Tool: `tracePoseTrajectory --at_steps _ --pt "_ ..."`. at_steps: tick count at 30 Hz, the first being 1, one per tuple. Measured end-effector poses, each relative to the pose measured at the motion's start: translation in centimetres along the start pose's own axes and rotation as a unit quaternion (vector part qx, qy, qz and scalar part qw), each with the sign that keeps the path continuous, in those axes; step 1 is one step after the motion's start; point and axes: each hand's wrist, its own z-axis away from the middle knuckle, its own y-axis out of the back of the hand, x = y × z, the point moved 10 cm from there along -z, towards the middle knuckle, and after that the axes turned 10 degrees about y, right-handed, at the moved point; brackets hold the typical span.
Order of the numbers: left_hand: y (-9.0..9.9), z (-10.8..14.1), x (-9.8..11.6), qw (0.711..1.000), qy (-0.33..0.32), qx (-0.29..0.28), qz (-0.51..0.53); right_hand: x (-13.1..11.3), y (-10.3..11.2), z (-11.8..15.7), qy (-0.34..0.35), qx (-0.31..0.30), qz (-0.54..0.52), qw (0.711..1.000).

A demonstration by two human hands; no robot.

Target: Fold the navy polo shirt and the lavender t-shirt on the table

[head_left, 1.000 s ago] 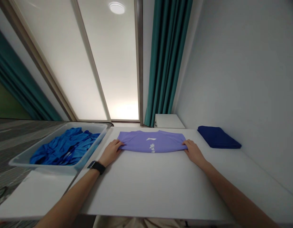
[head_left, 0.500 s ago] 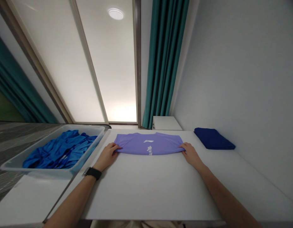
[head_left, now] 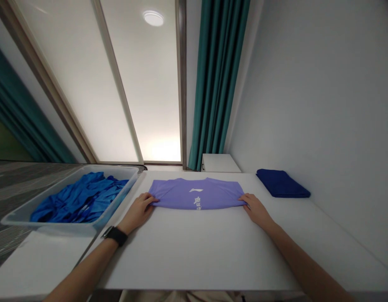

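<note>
A purple T-shirt [head_left: 175, 195] with a white logo and white lettering lies folded into a wide band on the white table [head_left: 194, 251]. At its near left corner, my left hand [head_left: 142, 209] pinches the cloth between thumb and fingers; a black watch [head_left: 116, 235] is on that wrist. My right hand [head_left: 256, 209] grips the near right corner in the same way. Between the two hands the near edge runs almost straight, bowing slightly toward me. The shirt's lower part is out of sight, and the lettering is cut off at the near edge.
To the left stands a translucent plastic bin [head_left: 99, 224] holding rumpled blue clothes [head_left: 84, 199]. A folded navy cloth [head_left: 282, 184] lies on the table's right side by the wall. Beyond the far edge is a white cabinet [head_left: 221, 163] below a green curtain [head_left: 215, 84].
Both hands have drawn the purple T-shirt a little toward me. Its near edge and the printed logo sit slightly closer than before.
</note>
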Motion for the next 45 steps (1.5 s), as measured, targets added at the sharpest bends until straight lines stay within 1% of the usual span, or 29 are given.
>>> tracePoseTrajectory --at_steps 4,8,15,23,30,33,37,41,45 --pt "0.7 1.9 0.9 1.0 -0.008 -0.011 0.001 -1.1 0.7 1.6 0.007 0.004 -0.007 1.0" --pt "1.2 3.4 1.3 1.0 -0.01 -0.01 0.003 -2.3 1.2 3.2 0.013 0.014 0.004 1.0" --pt "1.2 5.1 1.6 1.0 -0.016 -0.01 0.008 -2.9 1.6 5.7 0.008 0.033 0.015 0.999" --pt "1.4 5.3 2.2 1.0 -0.017 -0.009 0.015 -3.2 2.1 7.0 0.001 0.042 0.026 0.999" --pt "0.9 4.9 3.7 1.0 -0.019 -0.01 0.014 -2.3 3.2 8.1 -0.01 0.062 0.027 0.998" --pt "0.9 5.1 4.0 1.0 -0.02 -0.015 0.013 -2.2 3.5 8.1 -0.016 0.059 0.028 0.998" --pt "1.0 5.5 3.8 1.0 -0.021 -0.018 0.011 -2.5 3.5 7.9 -0.025 0.056 0.024 0.998" --pt "1.1 5.7 3.9 1.0 -0.02 -0.017 0.012 -2.8 3.7 7.8 -0.014 0.075 0.011 0.997" --pt "1.2 5.6 4.0 1.0 -0.016 -0.017 0.009 -3.1 4.7 7.9 -0.009 0.105 0.023 0.994"
